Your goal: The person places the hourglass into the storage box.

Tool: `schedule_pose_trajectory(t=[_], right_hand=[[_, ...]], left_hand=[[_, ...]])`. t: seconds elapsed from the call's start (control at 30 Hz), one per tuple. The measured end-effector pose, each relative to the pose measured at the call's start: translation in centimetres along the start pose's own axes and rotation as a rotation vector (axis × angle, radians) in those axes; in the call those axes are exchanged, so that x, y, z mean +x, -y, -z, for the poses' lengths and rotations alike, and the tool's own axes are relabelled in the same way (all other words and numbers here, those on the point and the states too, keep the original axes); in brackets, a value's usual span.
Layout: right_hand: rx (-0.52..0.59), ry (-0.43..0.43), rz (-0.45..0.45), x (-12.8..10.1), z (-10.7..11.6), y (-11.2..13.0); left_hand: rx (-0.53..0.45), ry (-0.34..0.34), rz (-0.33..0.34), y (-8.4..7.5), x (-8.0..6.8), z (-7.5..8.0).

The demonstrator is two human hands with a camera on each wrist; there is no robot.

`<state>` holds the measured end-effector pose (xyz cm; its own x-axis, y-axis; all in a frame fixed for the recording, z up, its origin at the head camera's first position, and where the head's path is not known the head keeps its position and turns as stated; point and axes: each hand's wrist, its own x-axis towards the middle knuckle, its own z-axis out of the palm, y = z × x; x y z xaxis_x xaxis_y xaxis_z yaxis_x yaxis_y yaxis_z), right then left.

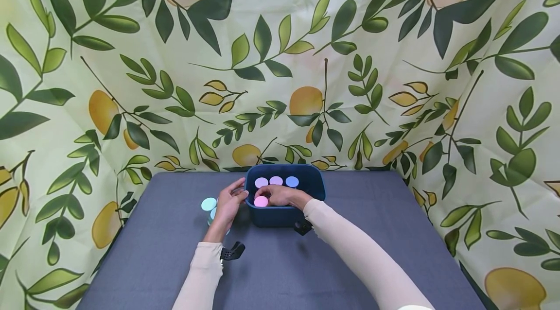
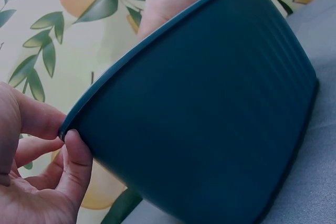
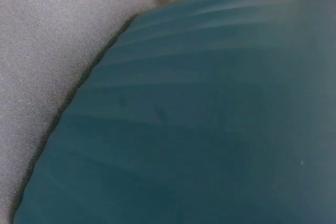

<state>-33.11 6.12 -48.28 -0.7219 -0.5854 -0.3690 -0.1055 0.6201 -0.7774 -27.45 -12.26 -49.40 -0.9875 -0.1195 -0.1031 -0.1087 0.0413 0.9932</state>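
The left hand [image 1: 228, 205] pinches the near left rim of the blue tub [image 1: 280, 216]. The right hand [image 1: 280, 196] reaches inside it, fingers curled on a pink-lidded jar [image 1: 261, 201]. Another jar [image 1: 209, 204] stands just left of the left hand.

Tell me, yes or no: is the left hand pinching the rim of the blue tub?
Yes. In the left wrist view, the left hand pinches the rim of the blue tub between thumb and fingers.

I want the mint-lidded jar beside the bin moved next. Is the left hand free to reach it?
Probably yes, once it lets go: the left hand pinches the bin rim, and the mint-lidded jar stands uncovered right beside it.
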Motion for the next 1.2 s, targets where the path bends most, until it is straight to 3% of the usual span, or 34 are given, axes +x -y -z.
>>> schedule_pose_trajectory(t=[0.4,0.53,0.77,1.2], right_hand=[[-0.015,-0.015,0.011,-0.8,0.4,0.1],[0.047,-0.02,0.037,-1.0,0.7,-0.3],[0.256,-0.047,0.072,-2.0,1.5,-0.9],[0.344,-0.162,0.128,-4.1,2.5,-1.6]], left_hand=[[0.007,-0.002,0.018,-0.2,-0.2,0.0],[-0.001,-0.003,0.007,-0.1,-0.2,-0.1],[-0.004,-0.007,-0.011,0.0,-0.1,0.0],[-0.003,-0.014,-0.008,-0.2,-0.2,-0.1]])
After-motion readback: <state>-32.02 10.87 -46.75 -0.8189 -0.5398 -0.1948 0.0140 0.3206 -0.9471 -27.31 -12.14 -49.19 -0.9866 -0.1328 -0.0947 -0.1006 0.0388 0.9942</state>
